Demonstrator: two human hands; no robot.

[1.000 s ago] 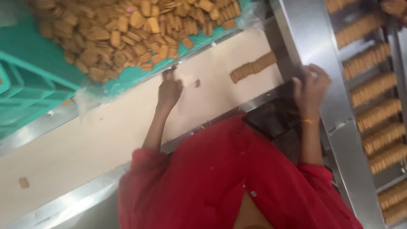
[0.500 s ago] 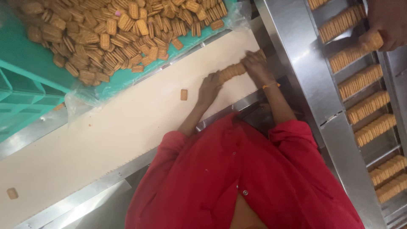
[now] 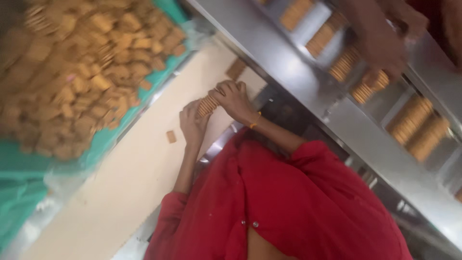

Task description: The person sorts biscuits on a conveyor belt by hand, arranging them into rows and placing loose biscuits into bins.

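Observation:
My left hand (image 3: 192,124) and my right hand (image 3: 235,98) press from both ends on a short row of tan biscuits (image 3: 208,104) standing on edge on the beige belt (image 3: 120,192). Both arms come out of red sleeves (image 3: 298,202). A second short row of biscuits (image 3: 236,68) lies just beyond my right hand. One loose biscuit (image 3: 171,136) lies flat on the belt, left of my left hand.
A big heap of loose biscuits (image 3: 82,72) fills a green crate (image 3: 19,192) at the left. On the right a steel frame (image 3: 298,72) borders channels with rows of stacked biscuits (image 3: 418,125). Another person's hand (image 3: 385,48) reaches into those channels at top right.
My hands were apart, the left on the belt and the right on the steel edge. They came together at the biscuit row and now grip it from both ends.

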